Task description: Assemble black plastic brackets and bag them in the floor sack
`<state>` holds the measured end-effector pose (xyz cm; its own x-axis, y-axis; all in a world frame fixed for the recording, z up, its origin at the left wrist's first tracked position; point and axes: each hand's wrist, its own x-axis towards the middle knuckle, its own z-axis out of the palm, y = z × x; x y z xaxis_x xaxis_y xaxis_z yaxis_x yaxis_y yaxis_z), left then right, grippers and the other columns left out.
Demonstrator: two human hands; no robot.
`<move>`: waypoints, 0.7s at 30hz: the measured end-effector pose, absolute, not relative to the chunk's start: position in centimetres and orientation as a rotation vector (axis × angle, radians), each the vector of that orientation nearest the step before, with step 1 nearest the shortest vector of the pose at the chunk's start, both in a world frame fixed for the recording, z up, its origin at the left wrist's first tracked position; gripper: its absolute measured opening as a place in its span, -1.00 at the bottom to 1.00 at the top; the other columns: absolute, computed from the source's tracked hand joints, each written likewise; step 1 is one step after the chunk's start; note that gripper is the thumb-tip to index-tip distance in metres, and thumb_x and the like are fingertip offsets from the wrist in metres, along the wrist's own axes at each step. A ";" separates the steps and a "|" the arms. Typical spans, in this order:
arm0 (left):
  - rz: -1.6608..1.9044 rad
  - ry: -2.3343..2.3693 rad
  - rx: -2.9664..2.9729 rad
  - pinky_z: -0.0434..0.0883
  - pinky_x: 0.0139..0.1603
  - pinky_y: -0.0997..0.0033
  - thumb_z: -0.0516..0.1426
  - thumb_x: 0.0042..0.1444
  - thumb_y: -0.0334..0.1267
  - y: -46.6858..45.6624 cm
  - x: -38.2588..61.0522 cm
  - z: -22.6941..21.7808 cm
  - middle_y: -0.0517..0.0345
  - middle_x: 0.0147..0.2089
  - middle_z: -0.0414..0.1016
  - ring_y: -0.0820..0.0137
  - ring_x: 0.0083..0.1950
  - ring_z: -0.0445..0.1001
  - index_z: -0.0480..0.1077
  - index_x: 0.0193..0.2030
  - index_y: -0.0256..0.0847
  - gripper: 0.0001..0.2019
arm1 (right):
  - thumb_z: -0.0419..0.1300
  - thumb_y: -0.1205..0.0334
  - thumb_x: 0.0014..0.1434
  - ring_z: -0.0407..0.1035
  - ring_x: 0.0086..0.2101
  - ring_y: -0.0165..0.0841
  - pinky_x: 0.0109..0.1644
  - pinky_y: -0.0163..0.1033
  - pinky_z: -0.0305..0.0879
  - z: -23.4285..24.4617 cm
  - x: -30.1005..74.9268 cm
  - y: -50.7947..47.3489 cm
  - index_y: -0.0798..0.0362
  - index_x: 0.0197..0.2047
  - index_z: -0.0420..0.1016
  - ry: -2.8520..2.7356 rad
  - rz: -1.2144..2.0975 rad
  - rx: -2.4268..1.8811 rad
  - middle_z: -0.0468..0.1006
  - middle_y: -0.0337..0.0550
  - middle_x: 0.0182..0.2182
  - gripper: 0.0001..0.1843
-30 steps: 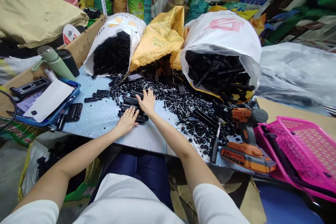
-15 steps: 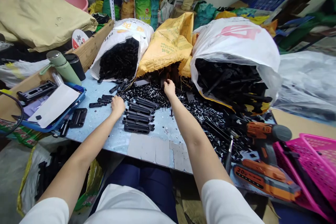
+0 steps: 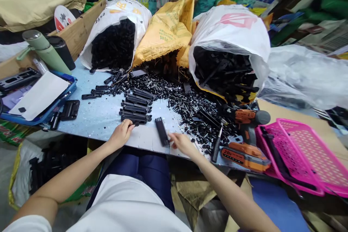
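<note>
My right hand (image 3: 182, 143) pinches a black comb piece (image 3: 162, 132) at the table's near edge (image 3: 114, 140); my left hand (image 3: 121, 133) rests curled, holding nothing, beside the stacked pieces (image 3: 136, 107).

The desk (image 3: 103, 116) is pale blue, speckled with small dark dots. Black plastic strips (image 3: 136, 108) lie stacked on it; one black comb-like piece (image 3: 162, 132) lies apart. A yellow sack (image 3: 165, 29) sits between two white sacks (image 3: 233, 29). The drill (image 3: 244, 141) is orange and grey. The basket (image 3: 304, 156) is bright pink, perforated. The bottle (image 3: 45, 52) is pale green.
</note>
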<state>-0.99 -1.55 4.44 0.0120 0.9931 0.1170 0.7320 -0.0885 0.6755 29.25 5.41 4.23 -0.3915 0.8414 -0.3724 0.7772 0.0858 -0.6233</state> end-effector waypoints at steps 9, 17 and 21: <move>1.009 1.712 1.628 0.35 -0.26 0.39 -0.03 0.20 -0.19 -3.1 2.2 4.2 0.14 -0.30 0.37 0.40 -0.31 0.39 0.24 -0.26 -0.19 -0.87 | -0.04 0.43 0.23 0.17 0.15 -0.27 0.31 0.13 -0.19 5.2 24.9 5.5 -0.11 0.20 0.25 -3.138 0.460 -0.259 0.34 -0.12 0.13 -0.50; 1.257 1.469 1.442 0.38 -0.41 0.51 0.03 0.21 -0.21 -3.3 5.5 5.4 0.06 -0.16 0.40 0.56 -0.46 0.37 0.22 0.19 -0.18 -0.59 | -0.21 -0.03 0.32 0.35 -0.48 -0.44 -0.41 -0.24 0.40 5.4 21.7 4.1 -0.11 0.38 -0.23 -1.790 1.659 -0.871 0.42 -0.17 -0.31 -0.39; 1.287 1.527 1.594 0.39 -0.08 0.37 0.03 0.21 -0.24 -2.3 5.9 5.9 0.02 -0.12 0.41 0.37 -0.13 0.43 0.31 0.16 -0.19 -0.62 | -0.03 -0.09 0.24 0.32 -0.50 -0.49 -0.50 -0.35 0.34 4.9 21.0 3.6 -0.09 0.33 0.02 -1.528 1.756 -0.806 0.37 -0.22 -0.36 -0.36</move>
